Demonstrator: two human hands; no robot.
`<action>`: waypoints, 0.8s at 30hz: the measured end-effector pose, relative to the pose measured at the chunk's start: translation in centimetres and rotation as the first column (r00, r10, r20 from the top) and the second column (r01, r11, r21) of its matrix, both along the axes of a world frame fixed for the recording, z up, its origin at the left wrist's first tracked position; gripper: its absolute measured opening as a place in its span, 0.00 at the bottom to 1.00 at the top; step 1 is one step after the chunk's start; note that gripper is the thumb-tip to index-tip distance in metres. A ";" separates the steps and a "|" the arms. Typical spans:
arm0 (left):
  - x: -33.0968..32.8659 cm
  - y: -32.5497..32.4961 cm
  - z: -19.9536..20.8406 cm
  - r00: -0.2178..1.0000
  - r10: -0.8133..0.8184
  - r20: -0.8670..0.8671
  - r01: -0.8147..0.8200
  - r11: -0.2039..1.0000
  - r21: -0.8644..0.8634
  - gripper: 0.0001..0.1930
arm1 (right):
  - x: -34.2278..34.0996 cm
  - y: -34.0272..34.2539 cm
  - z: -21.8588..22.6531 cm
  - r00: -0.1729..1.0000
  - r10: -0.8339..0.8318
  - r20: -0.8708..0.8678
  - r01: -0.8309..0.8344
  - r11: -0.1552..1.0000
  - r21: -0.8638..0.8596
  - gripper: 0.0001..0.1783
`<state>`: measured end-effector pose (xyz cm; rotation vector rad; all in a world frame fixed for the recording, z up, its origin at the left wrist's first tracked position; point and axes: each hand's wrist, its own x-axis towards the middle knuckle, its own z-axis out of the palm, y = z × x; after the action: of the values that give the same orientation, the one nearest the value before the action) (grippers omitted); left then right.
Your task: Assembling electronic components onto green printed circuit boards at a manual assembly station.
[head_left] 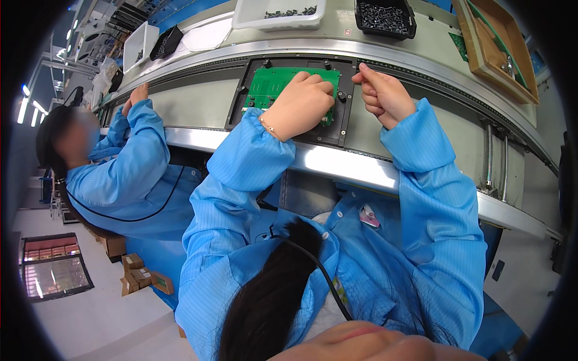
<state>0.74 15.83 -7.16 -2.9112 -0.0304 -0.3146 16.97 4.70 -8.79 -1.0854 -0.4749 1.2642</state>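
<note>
The green circuit board (264, 82) lies in a black carrier (344, 114) at upper centre, the left hand (300, 105) curled over it, its grasp hidden, the right hand (386, 95) just beyond the carrier, thumb and forefinger pinched, any held piece too small to tell.

Green circuit board (260, 85): pale markings, too small to read.
Small sticker (348, 32): on the far ledge (430, 43), print illegible.
Pink-and-white badge (369, 216): on the near blue coat (442, 240), nothing readable.
</note>
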 end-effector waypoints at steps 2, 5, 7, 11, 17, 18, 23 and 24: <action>-0.3 0.3 -0.1 1.000 0.021 -0.001 -0.021 0.993 -0.120 0.03 | 0.0 0.0 0.1 1.000 -0.005 0.004 0.005 1.000 0.000 0.17; -1.0 1.0 0.6 0.998 0.062 -0.006 -0.062 0.979 -0.192 0.03 | 0.2 -0.1 0.0 1.000 0.003 -0.002 -0.003 1.000 0.004 0.17; -1.4 1.6 1.5 0.992 0.123 -0.017 -0.123 0.969 -0.216 0.03 | 0.5 -0.1 -0.1 1.000 0.025 -0.017 -0.025 1.000 0.015 0.17; -1.4 2.1 1.3 0.989 0.141 -0.038 -0.146 0.963 -0.228 0.03 | 0.6 0.1 -1.4 0.885 0.029 0.464 -0.065 0.996 0.062 0.14; -1.2 2.4 0.2 0.996 0.076 -0.042 -0.084 0.970 -0.228 0.04 | -1.4 0.2 -2.1 0.277 -0.021 0.961 -0.134 0.989 0.060 0.07; -1.1 2.5 0.1 0.997 0.059 -0.039 -0.067 0.971 -0.228 0.04 | -1.7 0.3 -2.2 0.180 -0.023 0.983 -0.142 0.989 0.049 0.06; -0.6 2.7 0.0 0.999 -0.032 -0.006 0.029 0.973 -0.228 0.04 | -2.0 0.9 -2.7 0.028 0.071 0.997 -0.176 0.982 -0.065 0.06; -0.6 2.8 -0.1 1.000 -0.031 -0.003 0.029 0.973 -0.229 0.04 | -2.1 1.0 -2.7 0.025 0.072 0.997 -0.177 0.982 -0.067 0.06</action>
<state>0.17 18.61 -7.27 -3.1446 -0.0234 -0.3262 14.87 5.69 -11.48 -1.8261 -1.7638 0.3080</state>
